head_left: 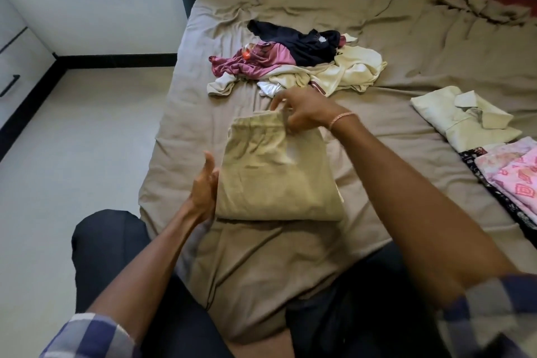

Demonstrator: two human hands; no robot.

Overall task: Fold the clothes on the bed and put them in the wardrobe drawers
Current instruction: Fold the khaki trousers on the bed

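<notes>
Khaki trousers on a taupe sheet, behind them a navy top, mauve cloth and cream garment, to the right a pale green shirt, pink diamond-print fabric over black floral fabric, blue-and-white checked sleeves up front.

At the left edge of the frame the wardrobe drawers are cut off, leaving a white sliver and two dark handles. The right edge slices through a folded stack, its dark patterned bottom piece mostly covered. In the upper middle, a small orange-red object on the maroon garment is too small to identify, as is the pale print on the dark garment. A white item lies largely buried under cream clothes. The right hand blurs at the fingertips where it pinches the folded beige garment. The left hand is seen edge-on, its contact with the cloth unclear. A checked left sleeve and right sleeve blur at the lower corners.
</notes>
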